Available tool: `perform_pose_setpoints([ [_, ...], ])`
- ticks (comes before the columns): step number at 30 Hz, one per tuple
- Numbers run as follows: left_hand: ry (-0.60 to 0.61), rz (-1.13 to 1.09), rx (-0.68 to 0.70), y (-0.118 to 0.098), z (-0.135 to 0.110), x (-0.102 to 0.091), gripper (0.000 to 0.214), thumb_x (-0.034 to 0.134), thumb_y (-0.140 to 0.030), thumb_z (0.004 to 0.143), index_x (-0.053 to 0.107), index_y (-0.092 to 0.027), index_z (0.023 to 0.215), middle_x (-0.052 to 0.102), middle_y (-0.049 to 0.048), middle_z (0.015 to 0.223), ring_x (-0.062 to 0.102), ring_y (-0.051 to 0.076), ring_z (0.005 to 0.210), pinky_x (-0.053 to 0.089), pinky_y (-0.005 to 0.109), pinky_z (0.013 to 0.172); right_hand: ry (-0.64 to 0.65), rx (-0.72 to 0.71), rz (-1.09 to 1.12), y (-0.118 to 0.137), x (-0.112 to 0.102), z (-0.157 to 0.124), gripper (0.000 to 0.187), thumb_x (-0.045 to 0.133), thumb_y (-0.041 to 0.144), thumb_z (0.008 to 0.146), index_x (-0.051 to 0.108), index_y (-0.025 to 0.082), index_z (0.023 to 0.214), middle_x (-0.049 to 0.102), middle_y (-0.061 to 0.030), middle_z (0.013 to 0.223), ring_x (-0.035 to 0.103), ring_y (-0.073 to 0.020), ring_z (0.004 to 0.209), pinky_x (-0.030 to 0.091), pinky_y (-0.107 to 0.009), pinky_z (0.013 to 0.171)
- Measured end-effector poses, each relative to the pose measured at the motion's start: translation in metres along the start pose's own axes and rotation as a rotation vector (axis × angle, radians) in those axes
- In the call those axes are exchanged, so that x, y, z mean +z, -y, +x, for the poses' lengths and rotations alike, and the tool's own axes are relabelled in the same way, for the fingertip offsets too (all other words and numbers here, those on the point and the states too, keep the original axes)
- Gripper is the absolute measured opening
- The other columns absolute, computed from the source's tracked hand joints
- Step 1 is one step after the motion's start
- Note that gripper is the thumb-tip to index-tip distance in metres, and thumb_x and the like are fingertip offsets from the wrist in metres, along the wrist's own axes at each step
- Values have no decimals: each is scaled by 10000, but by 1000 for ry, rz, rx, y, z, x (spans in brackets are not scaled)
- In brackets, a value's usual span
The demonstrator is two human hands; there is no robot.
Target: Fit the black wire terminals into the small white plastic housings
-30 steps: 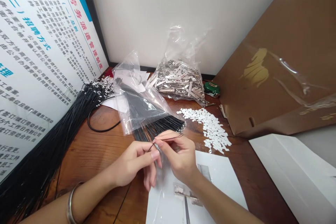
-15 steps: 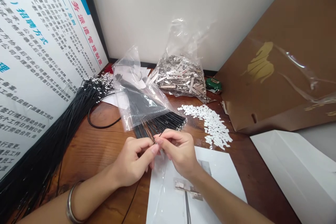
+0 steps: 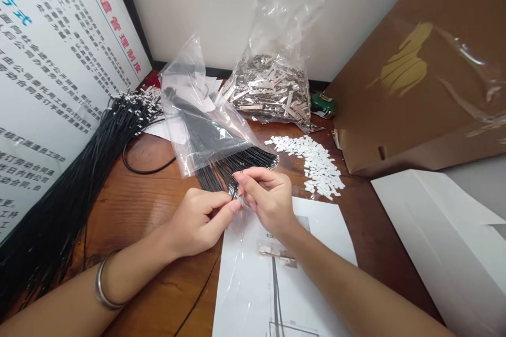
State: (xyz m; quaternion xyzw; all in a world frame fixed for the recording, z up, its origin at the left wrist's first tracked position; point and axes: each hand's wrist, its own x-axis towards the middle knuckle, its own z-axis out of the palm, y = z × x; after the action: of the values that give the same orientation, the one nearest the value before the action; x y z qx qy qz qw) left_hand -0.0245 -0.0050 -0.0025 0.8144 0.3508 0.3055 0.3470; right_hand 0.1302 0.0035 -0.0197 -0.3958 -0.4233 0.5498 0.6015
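Drawn closer together, left hand and right hand pinch 1 cord

A thin black cord is pinched at one end between the fingers of the left hand and those of the right hand, just above the worktop. Only a short, slightly bent stretch is seen, rising between the fingertips. It is held just in front of a bundle of like black cords.
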Motion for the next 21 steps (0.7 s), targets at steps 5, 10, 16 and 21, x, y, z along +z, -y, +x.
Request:
perform_pose_setpoints([
  [5,137,34,112,2,-1,-1,402,448,-243,953,497,-160,563,434,-36,472,373,72,448,277,234,477,11,-7,-18,-1,-1,0,204,759,345,745,697,165,670,569,40,496,352,-30,336,279,-188,319],
  [10,148,1,103,2,0,0,345,480,-264,947,614,-158,647,484,-29,483,388,75,446,300,227,474,38,-14,9,-1,-2,2,192,748,344,768,703,178,683,581,41,540,346,-21,335,278,-185,315],
  [16,-67,-26,-4,-1,2,-1,339,507,-246,929,619,-139,628,565,-13,493,463,68,438,328,197,456,97,-60,-45,3,0,1,111,749,296,749,749,209,679,605,28,580,397,-38,367,312,-199,332],
  [21,-74,-55,-20,0,3,-2,382,478,-220,929,590,-136,574,636,19,536,564,87,486,398,189,501,57,-74,-82,1,0,0,85,753,294,736,762,212,716,628,16,592,425,-49,398,299,-197,334],
])
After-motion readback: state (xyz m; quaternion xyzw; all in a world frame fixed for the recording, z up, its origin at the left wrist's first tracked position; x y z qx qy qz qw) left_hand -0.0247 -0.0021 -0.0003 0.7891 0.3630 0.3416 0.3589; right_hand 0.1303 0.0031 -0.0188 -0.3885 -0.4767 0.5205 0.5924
